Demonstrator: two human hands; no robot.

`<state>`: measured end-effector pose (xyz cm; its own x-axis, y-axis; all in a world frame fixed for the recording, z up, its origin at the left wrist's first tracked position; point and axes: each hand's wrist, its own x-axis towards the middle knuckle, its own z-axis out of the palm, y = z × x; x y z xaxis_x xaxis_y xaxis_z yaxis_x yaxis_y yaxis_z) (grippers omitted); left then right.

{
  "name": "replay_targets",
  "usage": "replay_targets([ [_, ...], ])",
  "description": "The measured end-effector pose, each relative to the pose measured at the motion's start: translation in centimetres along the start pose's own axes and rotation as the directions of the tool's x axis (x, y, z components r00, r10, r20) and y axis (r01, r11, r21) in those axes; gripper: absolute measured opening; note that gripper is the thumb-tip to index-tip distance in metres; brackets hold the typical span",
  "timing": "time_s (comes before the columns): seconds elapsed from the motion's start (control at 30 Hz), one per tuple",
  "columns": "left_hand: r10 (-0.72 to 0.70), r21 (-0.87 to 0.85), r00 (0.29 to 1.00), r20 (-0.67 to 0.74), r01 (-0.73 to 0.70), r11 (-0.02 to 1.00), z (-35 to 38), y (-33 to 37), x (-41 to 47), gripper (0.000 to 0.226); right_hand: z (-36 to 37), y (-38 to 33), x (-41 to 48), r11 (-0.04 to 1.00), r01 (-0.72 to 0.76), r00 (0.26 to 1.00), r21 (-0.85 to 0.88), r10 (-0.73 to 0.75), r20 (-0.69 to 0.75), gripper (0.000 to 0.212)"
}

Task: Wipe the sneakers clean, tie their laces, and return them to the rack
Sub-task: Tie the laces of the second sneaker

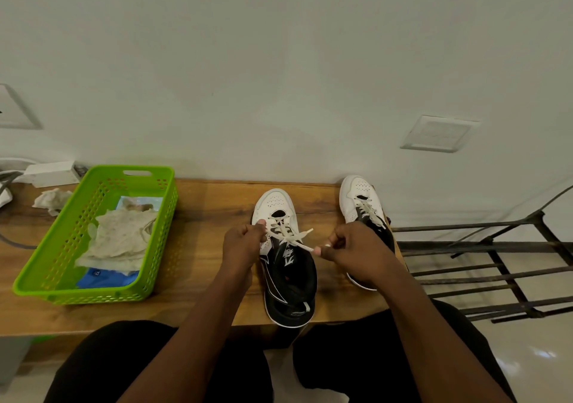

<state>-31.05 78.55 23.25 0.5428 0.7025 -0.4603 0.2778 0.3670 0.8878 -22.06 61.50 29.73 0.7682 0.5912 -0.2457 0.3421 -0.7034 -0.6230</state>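
The left hand [243, 243] is pinching one end of the laces [290, 233] on the nearer sneaker [291, 281] at mid-table [201, 216], the right hand [356, 247] gripping the other end taut. The second sneaker [356, 198] is standing just beside it, by the metal rack [496, 263].

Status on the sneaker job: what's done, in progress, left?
Done, seemingly: wiping. Crumpled wipes lie in the green basket. In hand: the left hand and right hand each pinch the lace of the middle sneaker. Left: finish that knot, check the right sneaker (its lacing is unclear), then move both from the table onto the rack.
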Motion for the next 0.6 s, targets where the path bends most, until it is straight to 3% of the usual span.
replay_targets([
  [0.07,0.093,0.145,0.995,0.036,-0.097,0.985,-0.2,0.2,0.0,0.029,0.9,-0.3,0.2,0.991,0.02,0.999,-0.129,-0.023,-0.023,0.021],
  [0.13,0.19,0.321,0.98,0.064,-0.201,0.925,-0.4,0.4,-0.1,0.028,0.9,-0.3,0.3,0.991,0.014,0.996,-0.133,-0.026,-0.087,0.025],
  [0.2,0.349,0.499,0.936,0.047,-0.325,0.804,-0.7,0.9,-1.6,0.035,0.1,0.4,0.5,0.979,-0.053,0.969,-0.196,0.003,-0.246,0.03],
  [0.27,0.53,0.612,0.832,0.165,-0.507,0.607,-1.1,1.3,-4.3,0.042,-0.3,1.8,0.9,0.911,-0.168,0.932,-0.376,0.022,-0.362,0.032],
  [0.3,0.53,0.658,0.797,0.288,-0.567,0.495,-1.1,1.3,-6.0,0.046,-0.3,2.4,0.9,0.862,-0.24,0.935,-0.446,0.082,-0.344,0.035],
  [0.37,0.354,0.77,0.796,0.491,-0.587,0.249,-1.0,0.5,-8.4,0.064,0.2,2.8,0.9,0.783,-0.33,0.943,-0.527,0.242,-0.23,0.046],
  [0.43,0.206,0.822,0.802,0.56,-0.57,-0.015,-0.7,-0.8,-9.4,0.078,0.8,2.8,1.0,0.754,-0.296,0.954,-0.586,0.263,-0.143,0.054],
  [0.5,0.185,0.812,0.792,0.582,-0.576,-0.091,-0.3,-1.4,-9.4,0.068,0.7,2.4,1.0,0.777,-0.229,0.972,-0.587,0.21,-0.101,0.054],
  [0.6,0.249,0.822,0.791,0.559,-0.567,-0.046,-0.5,-0.4,-8.2,0.039,0.4,1.4,-0.1,0.835,-0.153,0.984,-0.528,0.175,-0.007,0.043],
])
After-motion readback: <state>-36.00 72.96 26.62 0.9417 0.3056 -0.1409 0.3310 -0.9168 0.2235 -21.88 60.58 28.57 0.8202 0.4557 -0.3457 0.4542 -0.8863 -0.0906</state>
